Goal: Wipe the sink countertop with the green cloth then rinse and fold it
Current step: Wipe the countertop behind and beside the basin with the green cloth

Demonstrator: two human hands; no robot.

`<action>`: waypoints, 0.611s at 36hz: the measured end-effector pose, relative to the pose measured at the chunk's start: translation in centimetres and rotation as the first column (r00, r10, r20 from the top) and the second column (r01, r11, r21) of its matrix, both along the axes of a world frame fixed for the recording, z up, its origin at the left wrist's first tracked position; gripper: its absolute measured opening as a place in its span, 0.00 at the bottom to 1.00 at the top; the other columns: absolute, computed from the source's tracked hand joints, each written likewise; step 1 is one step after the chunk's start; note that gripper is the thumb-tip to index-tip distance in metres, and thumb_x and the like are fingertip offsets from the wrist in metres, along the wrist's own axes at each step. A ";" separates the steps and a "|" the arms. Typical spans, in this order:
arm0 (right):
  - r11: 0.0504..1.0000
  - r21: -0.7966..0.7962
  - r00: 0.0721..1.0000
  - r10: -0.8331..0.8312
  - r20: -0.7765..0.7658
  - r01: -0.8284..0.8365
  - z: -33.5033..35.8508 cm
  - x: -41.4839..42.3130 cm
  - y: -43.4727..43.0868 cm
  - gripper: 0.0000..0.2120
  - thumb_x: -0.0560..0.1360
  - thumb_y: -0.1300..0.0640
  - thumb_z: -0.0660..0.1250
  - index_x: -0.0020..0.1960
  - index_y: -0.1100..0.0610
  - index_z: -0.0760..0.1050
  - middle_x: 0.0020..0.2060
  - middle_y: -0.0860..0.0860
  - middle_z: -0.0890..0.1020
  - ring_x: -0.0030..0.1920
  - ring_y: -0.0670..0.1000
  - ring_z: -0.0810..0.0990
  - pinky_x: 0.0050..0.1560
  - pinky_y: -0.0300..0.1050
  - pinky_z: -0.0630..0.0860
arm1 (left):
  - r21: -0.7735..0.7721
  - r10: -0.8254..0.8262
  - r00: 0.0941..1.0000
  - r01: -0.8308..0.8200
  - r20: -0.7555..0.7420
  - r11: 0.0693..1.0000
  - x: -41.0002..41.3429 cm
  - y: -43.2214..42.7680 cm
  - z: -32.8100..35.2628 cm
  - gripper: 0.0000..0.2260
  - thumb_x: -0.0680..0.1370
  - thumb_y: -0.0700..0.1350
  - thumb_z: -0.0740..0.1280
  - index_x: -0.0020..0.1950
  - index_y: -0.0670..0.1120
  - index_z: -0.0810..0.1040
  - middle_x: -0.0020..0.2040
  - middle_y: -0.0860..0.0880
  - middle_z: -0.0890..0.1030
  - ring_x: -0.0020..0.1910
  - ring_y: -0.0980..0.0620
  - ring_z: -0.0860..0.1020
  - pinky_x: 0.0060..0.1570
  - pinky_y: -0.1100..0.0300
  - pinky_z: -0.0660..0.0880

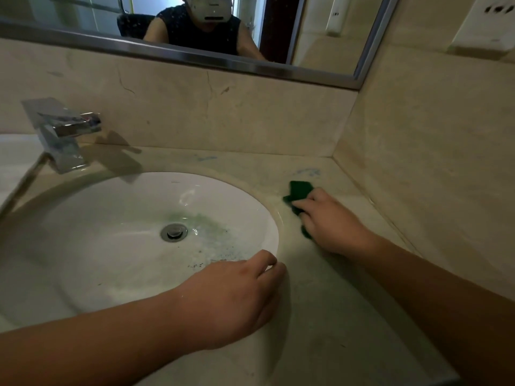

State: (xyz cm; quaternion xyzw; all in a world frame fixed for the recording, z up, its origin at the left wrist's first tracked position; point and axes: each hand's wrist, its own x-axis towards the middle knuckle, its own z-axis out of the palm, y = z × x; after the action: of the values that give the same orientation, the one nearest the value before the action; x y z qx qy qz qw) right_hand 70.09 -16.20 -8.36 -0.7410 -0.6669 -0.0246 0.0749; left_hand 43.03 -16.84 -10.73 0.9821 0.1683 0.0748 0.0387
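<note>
The green cloth [298, 192] lies on the beige countertop [328, 288] just right of the sink rim. My right hand [331, 221] covers most of it and grips it with curled fingers, pressing it against the counter. A bit of cloth also shows below the hand. My left hand [237, 299] rests on the sink's front right rim with its fingers curled down, holding nothing. The white oval sink [111, 218] has greenish residue and dark specks around the drain [173, 232].
A chrome tap [62, 132] stands behind the sink at the left. Blue smears [308, 171] mark the counter near the back corner. The side wall [432, 176] closes the counter on the right. A mirror [195, 29] hangs above the backsplash.
</note>
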 end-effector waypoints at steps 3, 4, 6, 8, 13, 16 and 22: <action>0.984 -0.058 0.983 0.165 -0.080 -0.170 0.6 -4.9 2.1 0.17 0.84 0.52 0.61 0.70 0.48 0.78 0.61 0.52 0.74 0.58 0.54 0.75 0.59 0.48 0.72 | 0.011 -0.010 1.000 0.010 0.027 1.000 0.0 0.2 -0.1 0.25 0.86 0.59 0.48 0.77 0.48 0.67 0.66 0.48 0.71 0.45 0.43 0.80 0.44 0.44 0.79; 0.971 -0.084 0.971 0.214 -0.106 -0.224 0.9 -6.0 2.6 0.16 0.84 0.53 0.61 0.70 0.48 0.79 0.58 0.51 0.74 0.57 0.52 0.75 0.57 0.46 0.71 | 0.013 -0.019 0.999 0.019 0.032 1.000 0.0 0.2 -0.1 0.25 0.86 0.58 0.48 0.77 0.48 0.68 0.66 0.47 0.72 0.44 0.43 0.80 0.43 0.45 0.80; 0.956 -0.073 0.948 0.266 -0.176 -0.283 2.1 -7.0 3.1 0.16 0.85 0.55 0.61 0.69 0.49 0.80 0.53 0.47 0.72 0.53 0.48 0.72 0.53 0.42 0.65 | 0.006 -0.035 0.999 0.035 0.034 0.999 -0.2 0.1 0.2 0.25 0.86 0.58 0.49 0.78 0.48 0.69 0.65 0.47 0.74 0.44 0.44 0.80 0.42 0.47 0.80; 0.964 0.020 0.938 0.262 -0.227 -0.264 3.8 -6.4 2.9 0.16 0.84 0.57 0.61 0.68 0.50 0.81 0.52 0.45 0.73 0.53 0.45 0.71 0.53 0.40 0.64 | 0.004 -0.035 0.999 0.035 0.034 0.999 -0.4 0.2 0.4 0.25 0.86 0.58 0.50 0.79 0.48 0.69 0.67 0.47 0.75 0.47 0.44 0.82 0.44 0.47 0.81; 0.987 0.158 0.979 0.062 -0.192 -0.031 6.0 -0.4 1.3 0.17 0.83 0.54 0.61 0.70 0.45 0.78 0.56 0.46 0.75 0.55 0.48 0.74 0.55 0.46 0.67 | -0.017 -0.011 1.000 0.012 0.025 1.000 -0.2 0.3 0.4 0.25 0.87 0.57 0.53 0.81 0.49 0.66 0.75 0.48 0.71 0.56 0.44 0.82 0.53 0.48 0.79; 0.992 -0.012 0.982 -0.127 -0.138 0.126 3.9 2.2 0.5 0.22 0.83 0.56 0.58 0.77 0.49 0.71 0.66 0.55 0.74 0.59 0.57 0.77 0.59 0.52 0.75 | 0.003 -0.015 0.999 0.014 0.032 1.000 -0.2 0.3 0.4 0.23 0.87 0.56 0.55 0.80 0.48 0.67 0.74 0.48 0.72 0.55 0.44 0.82 0.53 0.48 0.79; 0.988 -0.009 0.987 -0.155 -0.053 0.154 -0.2 -2.3 0.6 0.20 0.81 0.53 0.57 0.72 0.52 0.73 0.63 0.57 0.73 0.55 0.59 0.76 0.55 0.54 0.74 | 0.013 -0.007 0.999 0.006 0.039 1.000 0.0 0.2 0.4 0.22 0.87 0.56 0.55 0.78 0.48 0.69 0.72 0.48 0.72 0.55 0.43 0.81 0.52 0.46 0.79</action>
State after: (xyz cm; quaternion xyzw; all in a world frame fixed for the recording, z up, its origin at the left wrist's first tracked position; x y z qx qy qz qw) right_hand 67.74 -15.62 -8.55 -0.7910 -0.6053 -0.0088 0.0888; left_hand 42.98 -16.66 -10.35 0.9813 0.1638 0.0949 0.0358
